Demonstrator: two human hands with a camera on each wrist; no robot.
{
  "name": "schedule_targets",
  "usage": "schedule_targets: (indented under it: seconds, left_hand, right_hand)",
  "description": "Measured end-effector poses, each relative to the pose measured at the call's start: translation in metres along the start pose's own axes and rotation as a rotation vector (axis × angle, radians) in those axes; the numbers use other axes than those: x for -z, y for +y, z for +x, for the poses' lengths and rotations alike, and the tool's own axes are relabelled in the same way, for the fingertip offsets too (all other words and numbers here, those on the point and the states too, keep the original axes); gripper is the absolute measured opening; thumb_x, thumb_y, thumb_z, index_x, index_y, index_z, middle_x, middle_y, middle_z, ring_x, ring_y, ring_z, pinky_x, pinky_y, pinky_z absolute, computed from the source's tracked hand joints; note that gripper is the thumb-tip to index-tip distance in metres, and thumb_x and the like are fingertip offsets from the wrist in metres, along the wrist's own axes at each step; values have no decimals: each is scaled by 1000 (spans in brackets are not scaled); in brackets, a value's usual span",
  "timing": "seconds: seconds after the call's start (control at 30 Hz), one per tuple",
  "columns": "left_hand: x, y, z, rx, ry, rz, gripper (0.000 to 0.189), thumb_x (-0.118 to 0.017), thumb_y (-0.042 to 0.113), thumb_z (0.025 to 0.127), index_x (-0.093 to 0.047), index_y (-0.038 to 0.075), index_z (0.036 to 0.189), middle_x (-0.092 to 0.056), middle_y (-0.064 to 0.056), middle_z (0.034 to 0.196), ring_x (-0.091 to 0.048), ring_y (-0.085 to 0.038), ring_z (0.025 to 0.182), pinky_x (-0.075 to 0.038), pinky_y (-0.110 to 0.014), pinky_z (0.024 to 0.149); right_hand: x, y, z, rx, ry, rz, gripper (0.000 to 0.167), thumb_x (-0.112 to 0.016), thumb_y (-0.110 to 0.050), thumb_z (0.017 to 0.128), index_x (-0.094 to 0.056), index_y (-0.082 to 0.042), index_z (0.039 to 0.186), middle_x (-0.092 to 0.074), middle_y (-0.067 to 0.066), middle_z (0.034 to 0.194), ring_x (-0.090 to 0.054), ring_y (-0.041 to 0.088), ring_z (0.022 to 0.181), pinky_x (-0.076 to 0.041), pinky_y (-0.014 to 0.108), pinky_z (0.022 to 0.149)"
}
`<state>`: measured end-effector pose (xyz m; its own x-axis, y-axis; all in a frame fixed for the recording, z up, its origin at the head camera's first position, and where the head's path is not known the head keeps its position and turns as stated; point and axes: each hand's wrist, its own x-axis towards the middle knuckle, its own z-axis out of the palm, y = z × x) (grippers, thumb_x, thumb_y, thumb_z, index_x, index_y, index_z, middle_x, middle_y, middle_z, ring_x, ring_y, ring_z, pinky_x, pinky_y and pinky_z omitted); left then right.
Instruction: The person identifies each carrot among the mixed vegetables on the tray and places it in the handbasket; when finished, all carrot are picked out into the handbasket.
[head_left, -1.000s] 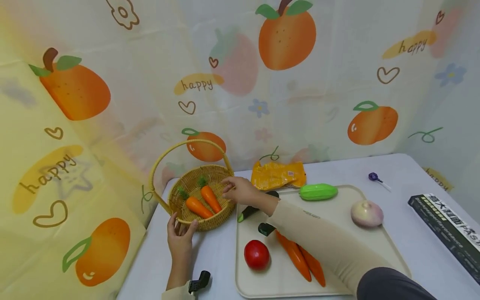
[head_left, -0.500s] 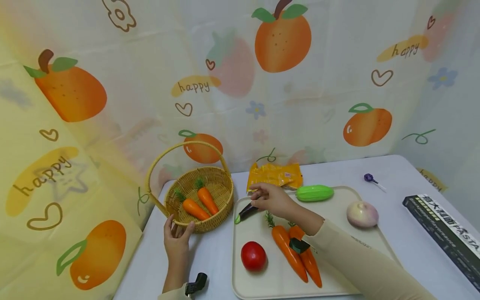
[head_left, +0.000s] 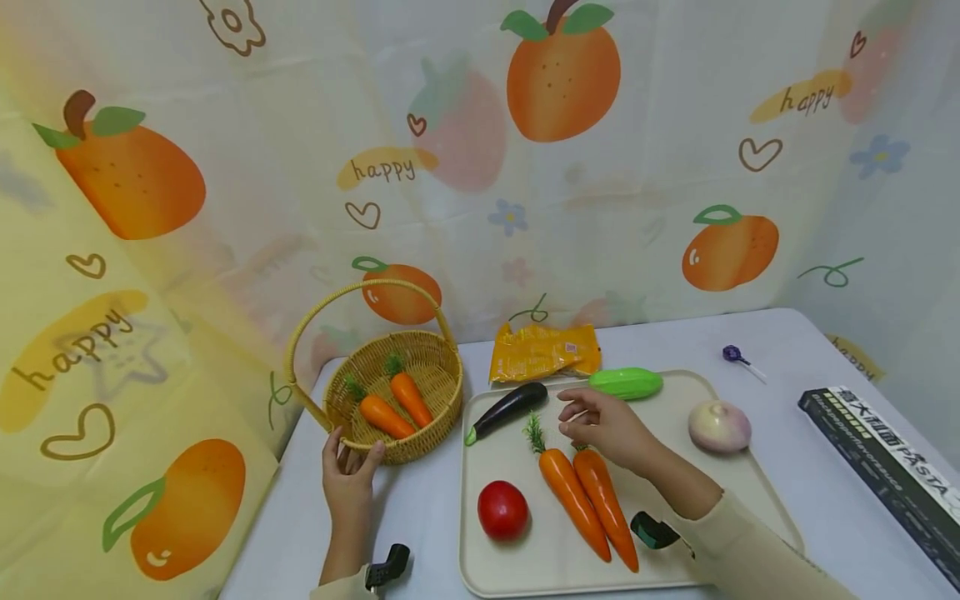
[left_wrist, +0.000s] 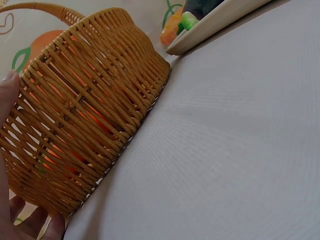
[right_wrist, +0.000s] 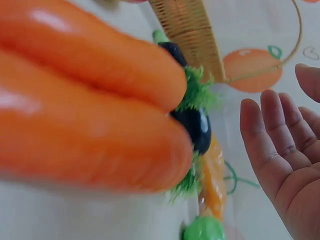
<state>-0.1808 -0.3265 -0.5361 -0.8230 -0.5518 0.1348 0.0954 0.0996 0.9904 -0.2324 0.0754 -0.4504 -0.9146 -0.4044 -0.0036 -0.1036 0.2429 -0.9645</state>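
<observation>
A yellow-brown wicker basket (head_left: 442,427) with an arched handle (head_left: 393,282) is gripped at its near rim by the left hand (head_left: 350,475); two short orange carrots (head_left: 386,417) with green tops are contained inside. On the cream tray (head_left: 517,577), two longer carrots (head_left: 572,500) are laid together, one leafy top partly hidden by the right hand (head_left: 609,427).

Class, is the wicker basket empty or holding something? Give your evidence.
Holding something: in the head view, two carrots lie inside the wicker basket.

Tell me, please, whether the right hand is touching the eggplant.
Apart. The head view shows a gap between the right hand and the eggplant, and the right wrist view shows one too.
</observation>
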Motion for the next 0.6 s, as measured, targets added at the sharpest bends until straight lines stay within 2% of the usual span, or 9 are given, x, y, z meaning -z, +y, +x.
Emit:
schedule_targets:
  seconds: [0.13, 0.3, 0.47, 0.6]
  left_hand:
    - [0, 0, 0, -8, 2, -14, 85, -80, 23, 82, -30, 11, 150, -37, -20, 146, -40, -38, 132, -44, -8, 83]
    - [-1, 0, 0, -15, 6, -13, 85, -80, 24, 82, -31, 11, 150, -38, -21, 146, -41, -39, 131, -45, -9, 83]
    - [0, 1, -1, 1, 16, 9, 86, -80, 28, 82, -31, 14, 150, -38, -21, 146, -41, -38, 131, -45, -9, 82]
    - [-1, 5, -3, 25, 8, 2, 87, -80, 28, 82, -30, 14, 151, -37, -20, 147, -41, -36, 131, -45, -8, 82]
  right_hand:
    - [9, 8, -14, 7, 23, -1, 46, -68, -6, 90, -53, 1, 132, -62, 14, 105, -64, 26, 91, -57, 35, 74]
    - [14, 17, -30, -31, 36, 22, 47, -67, -4, 90, -51, 4, 133, -61, 17, 108, -64, 27, 92, -57, 32, 72]
    - [16, 25, -43, -73, 60, 30, 49, -68, -6, 89, -50, 5, 134, -60, 15, 109, -63, 24, 91, -57, 32, 71]
    - [18, 32, -51, -101, 82, -18, 49, -70, -5, 87, -53, 3, 132, -61, 13, 109, -62, 23, 90, -57, 31, 70]
